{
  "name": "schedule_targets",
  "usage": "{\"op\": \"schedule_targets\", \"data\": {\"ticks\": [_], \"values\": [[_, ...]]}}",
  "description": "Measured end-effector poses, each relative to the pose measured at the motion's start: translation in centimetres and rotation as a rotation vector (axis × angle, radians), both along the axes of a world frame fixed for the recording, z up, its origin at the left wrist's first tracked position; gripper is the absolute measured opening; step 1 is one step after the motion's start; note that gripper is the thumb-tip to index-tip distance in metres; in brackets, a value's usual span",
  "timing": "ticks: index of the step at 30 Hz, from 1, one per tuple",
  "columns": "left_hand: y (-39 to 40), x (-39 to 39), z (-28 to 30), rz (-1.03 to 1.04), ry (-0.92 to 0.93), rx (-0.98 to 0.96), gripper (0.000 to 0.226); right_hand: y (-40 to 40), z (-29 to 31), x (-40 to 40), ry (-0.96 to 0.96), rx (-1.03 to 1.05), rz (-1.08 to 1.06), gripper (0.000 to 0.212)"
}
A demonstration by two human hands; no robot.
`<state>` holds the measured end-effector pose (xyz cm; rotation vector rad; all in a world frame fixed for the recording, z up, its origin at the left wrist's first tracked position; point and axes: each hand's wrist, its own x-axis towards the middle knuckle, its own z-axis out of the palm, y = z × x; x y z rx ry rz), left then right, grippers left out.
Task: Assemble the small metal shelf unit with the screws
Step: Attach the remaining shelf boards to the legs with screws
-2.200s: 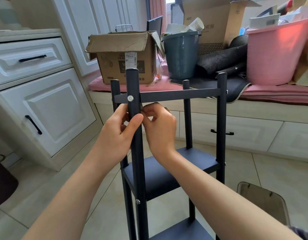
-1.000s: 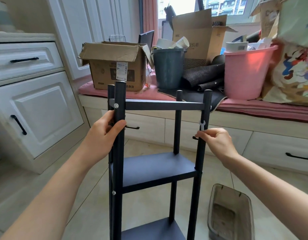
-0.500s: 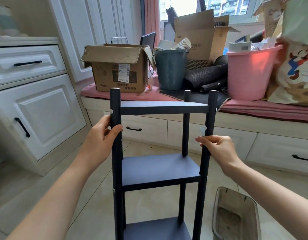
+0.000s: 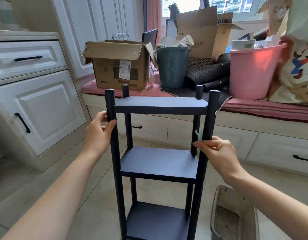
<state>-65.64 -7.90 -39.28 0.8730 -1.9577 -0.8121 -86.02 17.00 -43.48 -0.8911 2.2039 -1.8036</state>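
Left hand (image 4: 99, 134) grips the shelf unit's (image 4: 158, 160) front-left post; right hand (image 4: 217, 151) pinches a small pale tool (image 4: 199, 135) against the front-right post. Risk: that light pinch slips, tool drops to the floor, or the frame racks sideways.

1. Tiled floor (image 4: 84, 201): shelf unit (image 4: 158, 160) stands upright on it; grey bin (image 4: 234, 217) just right of it.
2. Pink bench cushion (image 4: 264, 108): cardboard box (image 4: 118, 66), grey bucket (image 4: 172, 66), pink bucket (image 4: 253, 70).
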Motion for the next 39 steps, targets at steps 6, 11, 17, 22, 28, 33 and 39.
{"op": "schedule_targets", "data": {"ticks": [6,11,17,22,28,33,39], "values": [[4.9,-2.0,1.1,0.222,0.076,-0.347,0.053,-0.7,0.6,2.5,0.112,0.031,0.065,0.006],[8.4,-3.5,2.5,-0.294,0.077,0.015,0.009,-1.0,0.9,3.9,0.225,0.034,0.090,0.011],[10.3,-4.1,3.2,-0.636,0.020,0.478,0.023,-1.4,1.6,6.0,0.306,0.019,0.177,0.007],[11.6,-3.7,4.2,-0.640,-0.033,0.424,0.015,-2.3,2.1,8.4,0.343,0.004,0.268,0.011],[11.0,-2.7,4.3,-0.599,0.011,0.338,0.013,-3.0,2.6,9.5,0.386,0.025,0.313,0.009],[9.4,-1.4,4.8,-0.625,0.018,0.325,0.015,-2.5,4.0,8.8,0.411,0.089,0.468,0.009],[8.7,-1.2,4.5,-0.465,0.173,0.428,0.015,-2.0,5.1,7.3,0.176,-0.078,0.362,0.011]]}}
